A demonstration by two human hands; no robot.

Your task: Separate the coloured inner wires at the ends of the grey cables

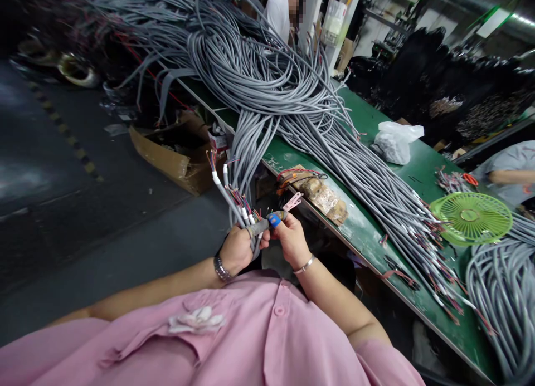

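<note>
Left hand (237, 249) grips several grey cables (229, 198) before the torso; right hand (291, 242) pinches beside it, object indistinct. Cables' long axis slants, stripped ends pointing forward-left. Adjacent green table (424, 162) supports cable bundles (251, 79), one fan (476, 216), one bag (396, 143). Floor (125, 252): dark, one open carton (161, 162). Two co-workers (507, 169) beyond.

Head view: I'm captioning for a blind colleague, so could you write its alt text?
A person's left hand grips grey cables with coloured wire ends, the right hand close beside it. Beyond, a large heap of cables lies across a green table.
</note>
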